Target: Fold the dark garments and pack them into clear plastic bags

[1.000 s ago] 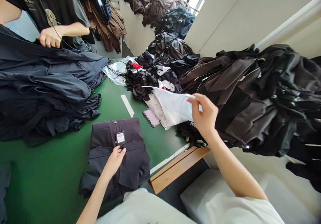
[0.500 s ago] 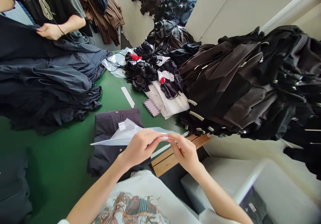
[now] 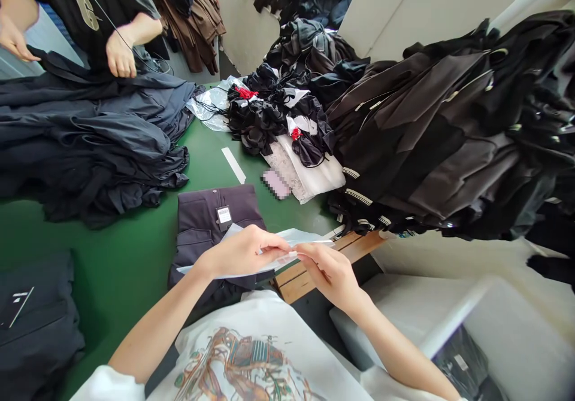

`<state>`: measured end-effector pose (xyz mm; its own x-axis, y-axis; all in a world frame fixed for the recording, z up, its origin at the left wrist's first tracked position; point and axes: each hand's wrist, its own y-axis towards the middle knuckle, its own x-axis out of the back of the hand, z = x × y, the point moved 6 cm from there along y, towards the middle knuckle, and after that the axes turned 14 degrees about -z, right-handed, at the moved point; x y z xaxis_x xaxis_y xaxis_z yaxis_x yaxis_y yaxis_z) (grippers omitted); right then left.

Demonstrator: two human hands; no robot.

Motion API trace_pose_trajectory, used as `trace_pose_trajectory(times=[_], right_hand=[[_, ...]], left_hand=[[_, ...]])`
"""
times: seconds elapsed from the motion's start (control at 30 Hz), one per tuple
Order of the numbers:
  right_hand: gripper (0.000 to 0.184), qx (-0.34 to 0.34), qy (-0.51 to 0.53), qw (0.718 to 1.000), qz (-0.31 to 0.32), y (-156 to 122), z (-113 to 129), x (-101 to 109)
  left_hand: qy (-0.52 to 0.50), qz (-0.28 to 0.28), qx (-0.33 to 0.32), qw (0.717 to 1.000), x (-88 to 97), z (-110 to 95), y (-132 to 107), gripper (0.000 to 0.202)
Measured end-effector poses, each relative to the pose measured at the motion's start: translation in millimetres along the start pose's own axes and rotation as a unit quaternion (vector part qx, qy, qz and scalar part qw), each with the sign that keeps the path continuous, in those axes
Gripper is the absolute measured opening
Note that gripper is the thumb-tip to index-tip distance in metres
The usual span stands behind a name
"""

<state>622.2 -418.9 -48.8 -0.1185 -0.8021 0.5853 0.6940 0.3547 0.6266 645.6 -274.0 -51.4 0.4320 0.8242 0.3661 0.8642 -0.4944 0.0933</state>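
A clear plastic bag is pinched by its edge between my two hands, close in front of my body. My left hand has its thumb and fingers closed on the edge. Fingertip to fingertip with it, my right hand pinches the same edge. Under the bag and my left hand lies a folded dark garment with a small button near its top. A white barcode tag rests on that garment. The lower part of the garment is partly hidden by the bag and my left forearm.
Dark clothing is heaped on the green table, where a co-worker's hand rests. Black drawstring pouches lie at the back. Brown-black garments hang over the right side. Another folded garment sits at the left.
The bag has come down flatter, and the barcode tag beneath shows more fully. My left hand has shifted slightly left. The co-worker's hand has moved right and off the raised cloth.
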Motion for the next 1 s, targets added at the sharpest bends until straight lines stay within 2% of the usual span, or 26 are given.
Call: trace_pose_trajectory(times=[0.27,0.4,0.5,0.57,0.63,0.7,0.77,0.83,0.9,1.0], right_hand=[[0.022,0.001,0.016,1.000,0.007,-4,3,-2],[0.021,0.011,0.016,1.000,0.008,-6,6,-4],[0.023,0.024,0.021,0.999,0.014,-8,10,-5],[0.027,0.031,0.031,0.999,0.011,-10,12,-3],[0.029,0.027,0.032,0.999,-0.008,-11,12,4],[0.028,0.010,0.013,0.999,-0.030,-14,8,16],[0.026,-0.024,-0.022,0.998,-0.050,-19,-3,31],[0.027,-0.069,-0.054,0.994,-0.067,-26,-16,47],[0.030,-0.091,-0.059,0.993,-0.048,-35,-27,56],[0.028,-0.081,-0.019,0.995,0.051,-47,-30,48]], left_hand=[[-0.001,0.004,0.007,1.000,-1.9,2,-8,0.031],[0.010,0.003,-0.014,1.000,-3.9,-1,-12,0.027],[0.049,-0.015,-0.032,0.998,-8.6,0,-16,0.018],[0.098,-0.027,-0.026,0.994,-13.1,9,-19,0.014],[0.159,-0.039,-0.006,0.986,-15.9,30,-24,0.015],[0.210,-0.057,0.029,0.976,-13.1,60,-33,0.020],[0.242,-0.080,0.081,0.963,-2.8,96,-50,0.026],[0.263,-0.112,0.159,0.945,14.8,134,-75,0.028],[0.234,-0.142,0.244,0.930,32.5,164,-104,0.028],[0.122,-0.158,0.367,0.908,45.8,189,-143,0.031]])
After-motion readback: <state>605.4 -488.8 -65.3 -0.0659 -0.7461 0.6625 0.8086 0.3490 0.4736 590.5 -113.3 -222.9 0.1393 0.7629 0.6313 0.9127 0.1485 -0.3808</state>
